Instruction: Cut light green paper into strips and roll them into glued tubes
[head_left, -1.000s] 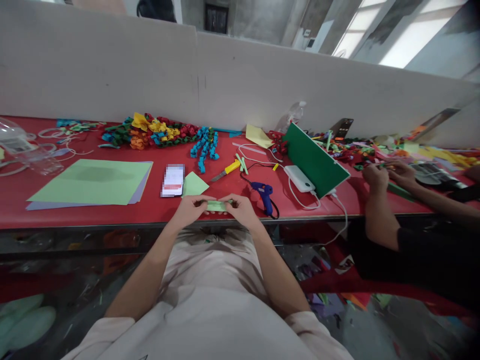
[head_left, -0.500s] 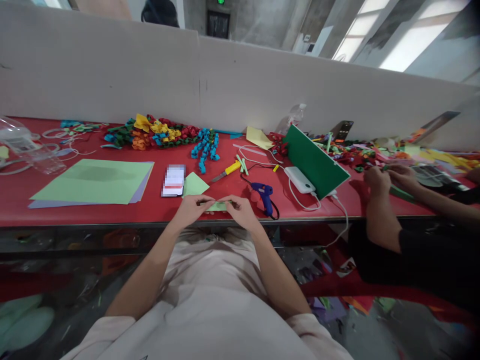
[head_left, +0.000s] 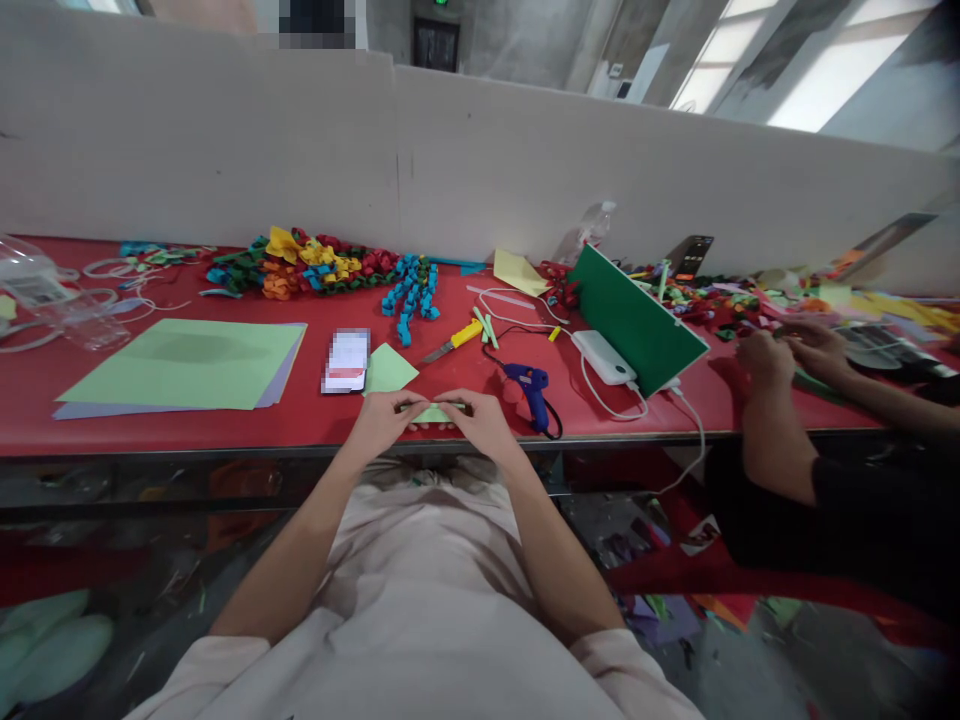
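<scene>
At the table's front edge, my left hand [head_left: 384, 416] and my right hand [head_left: 480, 420] both pinch a small piece of light green paper [head_left: 433, 414]. Thumbs and forefingers meet along its upper edge; the other fingers are partly hidden beneath. A square of light green paper [head_left: 390, 369] lies just beyond my left hand, beside a phone [head_left: 346, 361] with a lit, blurred screen. To the right of my right hand rests a blue glue gun [head_left: 531, 392]. A yellow utility knife [head_left: 454, 341] with its blade out lies farther back.
Green and purple sheets [head_left: 187, 362] are stacked at left, near a plastic bottle [head_left: 60, 300]. Coloured paper flowers [head_left: 315, 265] line the back. A green board [head_left: 634, 318] leans near a white power bank [head_left: 602, 358] with cables. At right, a co-worker's hands [head_left: 787, 355] work.
My fingers have drawn slightly closer together along the upper edge of the green paper, and more of its face shows. The view has shifted a little.
</scene>
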